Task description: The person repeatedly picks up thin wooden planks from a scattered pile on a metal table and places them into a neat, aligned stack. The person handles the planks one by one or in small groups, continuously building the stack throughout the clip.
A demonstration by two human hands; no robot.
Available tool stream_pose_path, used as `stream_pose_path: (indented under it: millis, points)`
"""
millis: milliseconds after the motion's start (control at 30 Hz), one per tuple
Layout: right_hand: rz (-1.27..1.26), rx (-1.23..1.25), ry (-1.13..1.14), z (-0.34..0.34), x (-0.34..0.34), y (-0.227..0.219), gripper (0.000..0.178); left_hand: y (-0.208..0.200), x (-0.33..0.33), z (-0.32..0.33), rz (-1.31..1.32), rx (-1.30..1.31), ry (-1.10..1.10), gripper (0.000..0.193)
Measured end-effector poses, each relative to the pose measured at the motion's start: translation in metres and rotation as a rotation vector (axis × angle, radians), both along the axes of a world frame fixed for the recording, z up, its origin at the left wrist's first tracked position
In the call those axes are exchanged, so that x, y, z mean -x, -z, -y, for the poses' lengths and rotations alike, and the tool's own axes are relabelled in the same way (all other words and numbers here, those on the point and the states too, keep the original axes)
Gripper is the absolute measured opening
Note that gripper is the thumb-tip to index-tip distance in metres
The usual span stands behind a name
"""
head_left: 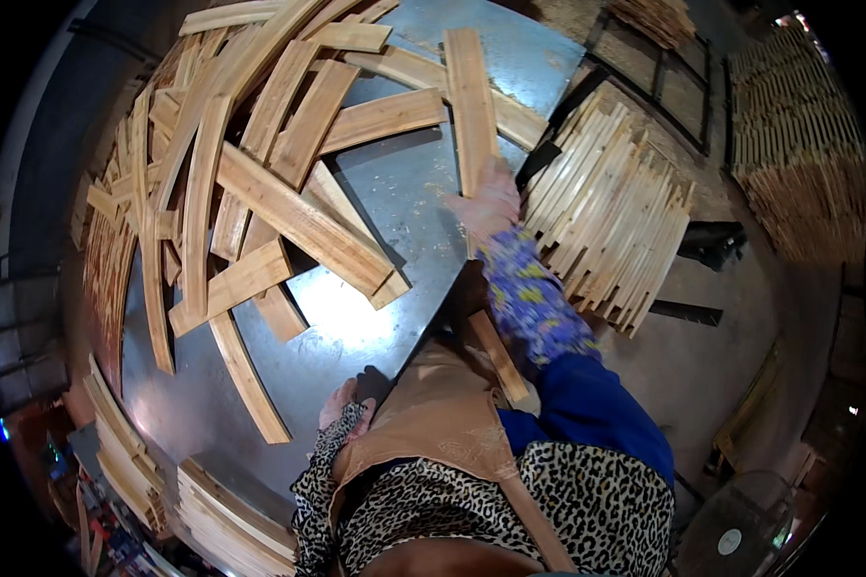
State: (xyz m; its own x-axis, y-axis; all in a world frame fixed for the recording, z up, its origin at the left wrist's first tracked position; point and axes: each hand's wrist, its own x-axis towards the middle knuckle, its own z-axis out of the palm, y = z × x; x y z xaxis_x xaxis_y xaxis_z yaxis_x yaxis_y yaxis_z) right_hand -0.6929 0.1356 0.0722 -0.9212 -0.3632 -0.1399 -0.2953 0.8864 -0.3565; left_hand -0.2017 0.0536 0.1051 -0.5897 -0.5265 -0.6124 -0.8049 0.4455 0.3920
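A big shiny metal table (414, 197) is in the middle. A messy pile of wood (298, 219) covers its left and far parts. Right of the table is a neat stack of thin wood strips (601, 207). One flat board (470, 96) lies on the table's right side, its far part across another plank (520, 122). The right hand (494, 199) grips this board close to its near end. The left hand (341, 404) is at the table's near edge; I can't tell if it's open or closed.
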Motion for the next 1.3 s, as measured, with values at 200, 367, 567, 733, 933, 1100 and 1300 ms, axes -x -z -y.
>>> stream_pose_path:
  millis: [200,367,567,733,933,1100,1300]
  points:
    - [0.155,0.628,0.07,0.017,0.001,-0.028,0.069,-0.045,0.036,0.001,-0.05,0.032,-0.218,0.058]
    - [0.717,1.302,-0.166,0.035,-0.127,-0.031,0.06,-0.061,0.077,0.038,-0.653,-0.07,-0.615,0.073]
    - [1.099,0.907,-0.805,0.085,-0.263,-0.027,0.046,-0.064,0.029,0.088,-0.803,-0.426,-1.034,0.056]
    - [0.905,0.539,-0.982,0.175,-0.3,-0.014,0.054,-0.037,-0.128,0.05,-0.432,0.171,-1.366,0.048]
    - [0.237,0.311,-1.452,0.298,-0.401,-0.029,0.068,0.008,-0.389,0.01,0.323,0.888,-1.108,0.039]
    - [-0.384,-0.024,-1.625,0.397,-0.49,-0.043,0.084,0.006,-0.549,-0.013,0.675,0.747,-1.123,0.066]
    - [-0.435,-0.524,-1.473,0.451,-0.569,-0.058,0.073,0.004,-0.585,-0.035,0.41,0.757,-1.104,0.076]
